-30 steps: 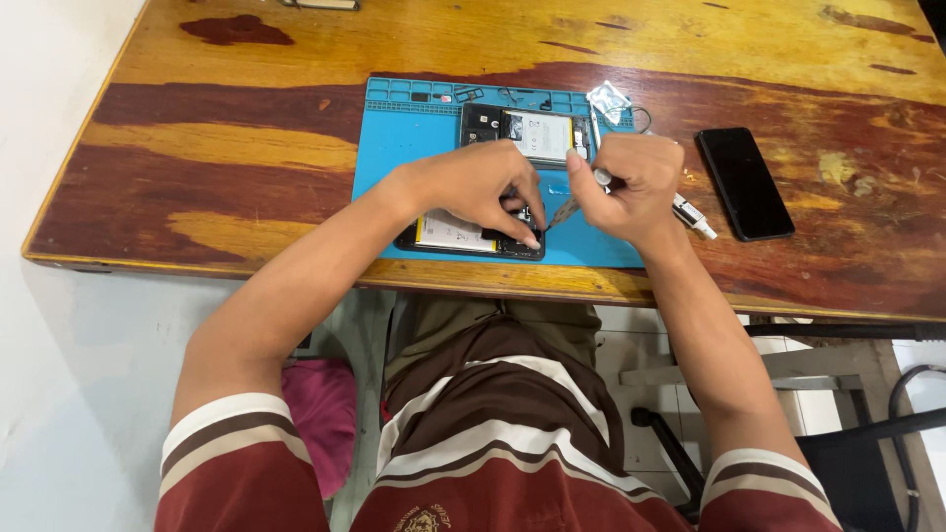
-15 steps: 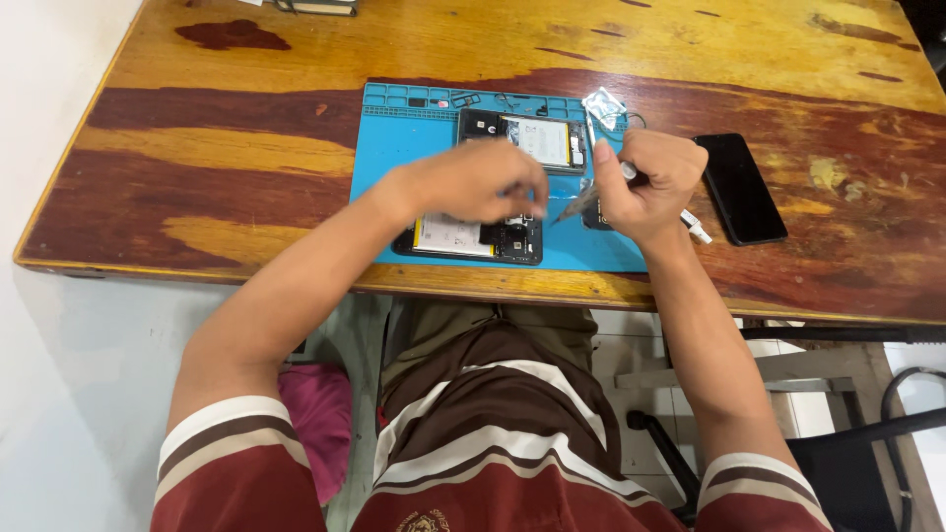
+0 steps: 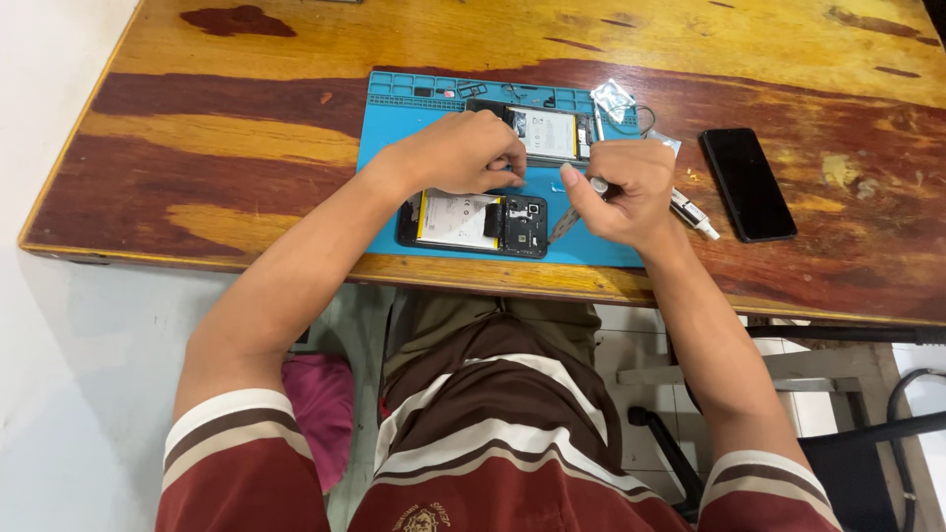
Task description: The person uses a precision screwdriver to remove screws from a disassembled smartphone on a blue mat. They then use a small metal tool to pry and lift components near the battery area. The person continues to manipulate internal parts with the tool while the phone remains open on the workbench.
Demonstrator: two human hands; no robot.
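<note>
Both forearms reached forward over the tabletop (image 3: 197, 148), wrists bent down. The left hand (image 3: 463, 153) hovered with fingers pinched together just above an opened phone (image 3: 473, 222); whether they gripped anything could not be told. The right hand (image 3: 621, 192) had its fingers clamped on a slim tool (image 3: 591, 197), just right of that phone. Both worked over a blue mat (image 3: 394, 128); a second opened phone (image 3: 542, 133) lay beyond the fingers, a black phone (image 3: 749, 184) farther right.
</note>
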